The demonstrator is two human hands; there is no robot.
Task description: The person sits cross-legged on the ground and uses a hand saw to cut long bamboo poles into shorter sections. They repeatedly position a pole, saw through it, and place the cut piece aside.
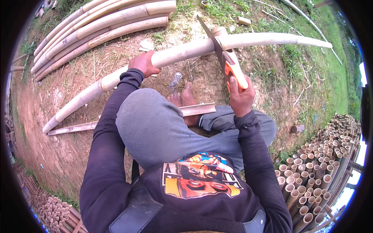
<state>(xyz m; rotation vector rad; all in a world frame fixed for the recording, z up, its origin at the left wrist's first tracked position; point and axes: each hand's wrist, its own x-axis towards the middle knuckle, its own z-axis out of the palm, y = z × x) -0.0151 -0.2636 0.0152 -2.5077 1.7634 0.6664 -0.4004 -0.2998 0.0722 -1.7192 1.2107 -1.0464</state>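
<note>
A long pale bamboo pole [182,53] lies across the view in front of me. My left hand [144,64] is wrapped round it left of the middle. My right hand [241,95] grips the orange and white handle of a hand saw [218,49]. The blade crosses the pole at a slant, its tip pointing up and left past the far side. Whether the teeth have cut into the pole cannot be seen. Close by the blade, a short bamboo piece [219,32] sits under the pole.
Several long bamboo poles [116,15] lie at the far left. A split bamboo strip [199,109] runs by my bare feet [187,93]. Stacks of cut bamboo [307,171] stand at the right and lower left. A bamboo offcut [243,20] and a clear plastic bottle [176,79] lie on the ground.
</note>
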